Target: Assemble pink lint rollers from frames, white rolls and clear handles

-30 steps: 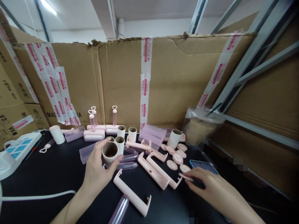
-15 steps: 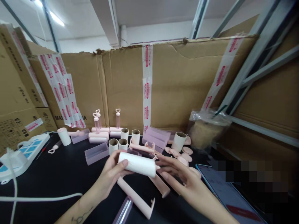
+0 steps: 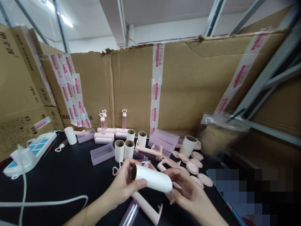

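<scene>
A white lint roller refill (image 3: 152, 178) with a brown cardboard core is held level, its open end facing left and slightly tilted down to the right. Around its left end my left hand (image 3: 122, 186) is closed, thumb on the front. My right hand (image 3: 189, 190) has curled fingers against the right end, partly behind it; whatever lies under those fingertips is hidden. Below the roll lies a pale pink roller handle (image 3: 147, 207), beside a clear purple tube (image 3: 129, 214). Several pink discs (image 3: 192, 168) are scattered right of the hands.
More white refills (image 3: 119, 150) stand upright behind the hands. Purple translucent covers (image 3: 102, 154) lie around them, and assembled pink rollers (image 3: 104, 138) sit farther back. A white power strip (image 3: 35, 157) with cables is on the left. A clear bag (image 3: 219, 135) and cardboard wall (image 3: 131, 91) bound the back.
The roll has turned so its open left end shows. My right hand has closed in on its right end, where a pink tip was visible before. The view has shifted a little.
</scene>
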`<state>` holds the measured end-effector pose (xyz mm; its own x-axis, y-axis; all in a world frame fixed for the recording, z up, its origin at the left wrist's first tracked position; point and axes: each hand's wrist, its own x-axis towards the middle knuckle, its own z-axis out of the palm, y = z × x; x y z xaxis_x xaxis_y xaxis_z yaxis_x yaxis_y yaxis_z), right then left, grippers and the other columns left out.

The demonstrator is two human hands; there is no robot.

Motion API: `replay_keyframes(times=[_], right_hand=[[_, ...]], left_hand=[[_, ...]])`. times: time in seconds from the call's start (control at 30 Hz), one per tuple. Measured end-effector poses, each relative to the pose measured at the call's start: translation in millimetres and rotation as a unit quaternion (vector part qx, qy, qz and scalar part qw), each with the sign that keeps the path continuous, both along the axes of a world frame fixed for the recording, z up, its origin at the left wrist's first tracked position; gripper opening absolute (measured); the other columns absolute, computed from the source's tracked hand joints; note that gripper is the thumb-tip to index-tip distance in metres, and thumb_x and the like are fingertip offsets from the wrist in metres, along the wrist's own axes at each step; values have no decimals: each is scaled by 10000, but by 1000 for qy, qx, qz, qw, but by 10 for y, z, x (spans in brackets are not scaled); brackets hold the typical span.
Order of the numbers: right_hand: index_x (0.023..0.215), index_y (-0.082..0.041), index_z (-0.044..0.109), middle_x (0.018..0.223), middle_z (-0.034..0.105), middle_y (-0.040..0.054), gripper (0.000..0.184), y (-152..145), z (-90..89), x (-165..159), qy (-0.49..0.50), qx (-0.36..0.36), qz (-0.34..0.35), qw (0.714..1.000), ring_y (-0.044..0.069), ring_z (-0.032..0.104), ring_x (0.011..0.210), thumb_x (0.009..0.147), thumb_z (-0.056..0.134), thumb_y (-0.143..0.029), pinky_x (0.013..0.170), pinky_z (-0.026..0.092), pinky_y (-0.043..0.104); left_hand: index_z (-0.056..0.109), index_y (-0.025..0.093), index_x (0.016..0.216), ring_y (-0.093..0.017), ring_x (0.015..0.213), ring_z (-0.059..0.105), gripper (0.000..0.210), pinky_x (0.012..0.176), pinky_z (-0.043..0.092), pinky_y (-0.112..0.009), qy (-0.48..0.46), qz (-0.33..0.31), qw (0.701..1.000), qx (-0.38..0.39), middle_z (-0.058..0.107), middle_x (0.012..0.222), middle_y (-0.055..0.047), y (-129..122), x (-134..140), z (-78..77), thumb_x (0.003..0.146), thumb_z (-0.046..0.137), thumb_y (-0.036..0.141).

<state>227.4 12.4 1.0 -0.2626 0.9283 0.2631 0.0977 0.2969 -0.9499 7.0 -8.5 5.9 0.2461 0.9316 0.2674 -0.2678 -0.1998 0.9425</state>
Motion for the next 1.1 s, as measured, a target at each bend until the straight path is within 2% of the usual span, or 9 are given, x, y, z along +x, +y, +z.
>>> replay_keyframes(times=[0.1,0.17,0.23,0.3,0.37,0.57,0.8,0.97,1.1], right_hand=[[917,-221,567,913,609,58,258,2,-2,-20,23,-10,-1,1000,213,601,848,664,609,-205,540,533,251],[881,-212,568,832,604,40,214,7,23,-19,17,-17,-6,1000,190,605,760,678,632,-234,516,525,245],[847,-200,569,759,603,27,202,11,58,-9,16,-14,-13,1000,176,608,692,680,659,-268,557,536,268],[852,-197,576,770,626,39,230,11,86,10,26,-12,-7,1000,194,627,725,669,679,-290,632,545,298],[900,-208,579,849,643,59,260,3,93,37,36,-19,13,999,221,633,798,680,673,-312,630,550,306],[998,-208,539,936,616,91,294,0,49,114,7,-50,67,996,231,623,825,762,613,-366,569,555,312],[940,-212,582,843,635,71,287,32,94,93,-4,-44,63,997,234,629,773,710,655,-367,607,547,341],[966,-210,583,893,623,70,303,31,60,119,31,-74,82,993,225,612,793,728,661,-381,626,531,337],[967,-219,573,842,604,42,288,15,52,117,58,-111,105,987,209,586,755,746,658,-384,591,522,327]], left_hand=[[473,211,1007,-132,829,491,347,718,411,-236,1,5,1000,-9,501,898,-5,1,3,-5,754,696,294],[478,214,1008,-142,849,500,336,724,440,-254,-17,-10,999,-39,496,910,-9,-17,18,10,760,690,295],[486,215,1010,-170,892,514,315,734,479,-297,-47,-38,995,-76,496,941,-26,-49,37,33,774,673,310],[495,216,1012,-186,914,520,303,742,503,-326,-68,-51,992,-90,499,959,-36,-82,49,55,781,667,310],[498,220,1013,-184,921,518,300,759,507,-328,-71,-41,994,-77,506,964,-37,-99,48,69,780,671,293],[491,222,1012,-162,891,513,302,754,487,-295,-52,-21,997,-56,506,944,-25,-50,27,63,780,673,287],[486,213,1004,-134,830,493,326,717,407,-230,-18,10,1000,-8,519,907,-13,-41,30,45,764,688,301],[468,205,1015,-133,817,488,335,705,388,-227,-9,0,1000,8,524,886,-15,-41,20,54,772,683,291],[458,197,1010,-138,830,486,339,705,377,-229,-9,-5,1000,10,516,896,-19,-44,28,63,774,681,298]])
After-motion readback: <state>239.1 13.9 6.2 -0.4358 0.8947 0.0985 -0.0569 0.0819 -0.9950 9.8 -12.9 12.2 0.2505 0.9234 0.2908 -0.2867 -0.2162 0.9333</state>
